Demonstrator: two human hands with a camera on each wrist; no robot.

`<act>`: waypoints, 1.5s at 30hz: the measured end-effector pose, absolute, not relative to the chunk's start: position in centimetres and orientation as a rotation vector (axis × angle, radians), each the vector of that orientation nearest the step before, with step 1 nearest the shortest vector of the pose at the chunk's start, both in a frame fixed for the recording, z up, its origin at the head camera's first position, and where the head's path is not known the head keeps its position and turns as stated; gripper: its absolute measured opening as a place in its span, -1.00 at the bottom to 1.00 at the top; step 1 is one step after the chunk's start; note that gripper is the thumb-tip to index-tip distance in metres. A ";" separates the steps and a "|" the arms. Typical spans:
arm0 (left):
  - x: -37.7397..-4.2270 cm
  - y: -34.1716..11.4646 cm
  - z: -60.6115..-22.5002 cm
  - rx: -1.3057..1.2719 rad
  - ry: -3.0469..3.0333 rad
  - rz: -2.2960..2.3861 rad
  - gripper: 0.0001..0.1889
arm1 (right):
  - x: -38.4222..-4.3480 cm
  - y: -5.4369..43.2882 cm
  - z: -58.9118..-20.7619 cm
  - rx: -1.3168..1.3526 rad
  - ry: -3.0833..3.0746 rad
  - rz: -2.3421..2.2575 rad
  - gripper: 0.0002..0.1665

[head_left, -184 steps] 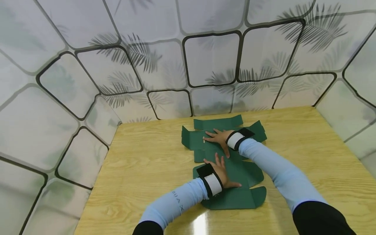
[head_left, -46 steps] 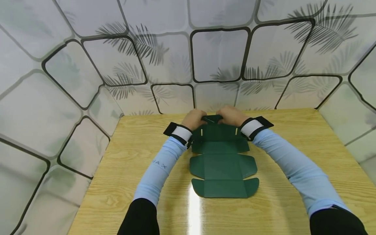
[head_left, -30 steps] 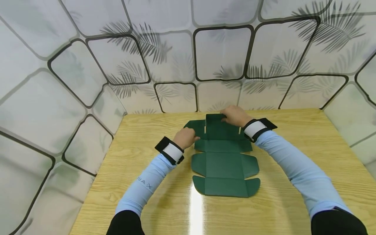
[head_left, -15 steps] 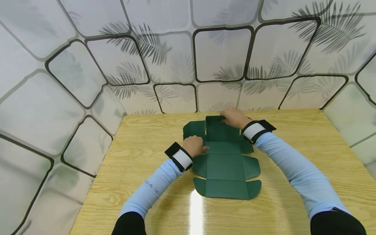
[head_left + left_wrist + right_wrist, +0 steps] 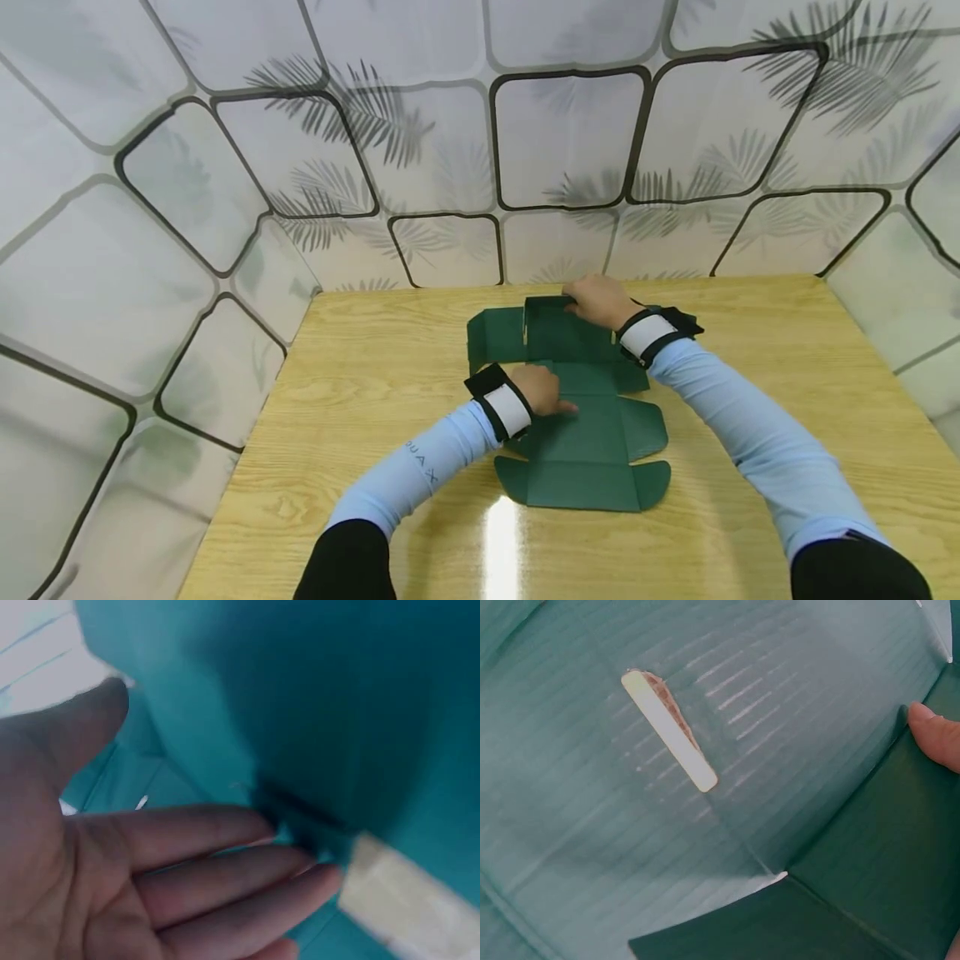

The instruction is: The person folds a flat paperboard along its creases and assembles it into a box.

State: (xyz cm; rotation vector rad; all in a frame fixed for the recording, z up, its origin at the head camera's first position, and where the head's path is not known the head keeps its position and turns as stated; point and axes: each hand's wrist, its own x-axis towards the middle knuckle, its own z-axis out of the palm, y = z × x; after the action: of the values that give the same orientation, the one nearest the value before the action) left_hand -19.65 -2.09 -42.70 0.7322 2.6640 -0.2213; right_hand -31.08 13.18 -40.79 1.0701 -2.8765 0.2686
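A dark green flattened cardboard box (image 5: 577, 429) with creased panels and side flaps lies on the table, its far panel folded up. My right hand (image 5: 597, 300) holds the top edge of that panel; in the right wrist view only its thumb (image 5: 935, 739) shows against the cardboard, near a narrow slot (image 5: 671, 731). Lower down, my left hand (image 5: 536, 388) is over the left part of the middle panels. The left wrist view has its palm up close, fingers (image 5: 225, 889) loosely straight beside green cardboard (image 5: 322, 697), nothing gripped.
The wooden table (image 5: 360, 433) extends on both sides of the cardboard. A patterned cloth wall (image 5: 570, 150) stands right behind the table's far edge, with more of it along the left and right.
Both hands pressed the cardboard flat at first, then held its far edge. My left hand has since let go and moved nearer and rightward over the panels. The right hand keeps its hold.
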 end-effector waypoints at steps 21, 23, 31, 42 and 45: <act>-19.0 -7.7 -41.9 0.786 2.928 0.247 -0.33 | -28.4 14.0 -41.3 1.044 -2.815 0.161 -0.82; -19.3 -9.0 -41.4 0.815 3.050 0.592 -0.53 | -27.9 14.1 -41.5 1.046 -2.804 0.158 -0.80; -21.8 -14.4 -44.1 0.024 2.609 2.029 -0.60 | -25.7 14.2 -42.3 1.113 -2.770 0.145 -0.54; -23.5 -14.9 -49.1 -0.055 1.629 2.215 -0.49 | -23.6 13.8 -44.3 1.184 -2.685 0.030 -0.26; -24.0 -14.3 -49.1 0.155 1.622 2.138 -0.43 | -23.4 13.4 -44.6 1.174 -2.682 0.027 -0.26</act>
State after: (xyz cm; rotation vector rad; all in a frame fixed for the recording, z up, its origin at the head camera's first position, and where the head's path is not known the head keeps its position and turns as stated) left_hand -23.99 -14.34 -49.09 0.1548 1.6224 2.1379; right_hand -23.36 13.42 -44.57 1.1742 -2.6822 0.0266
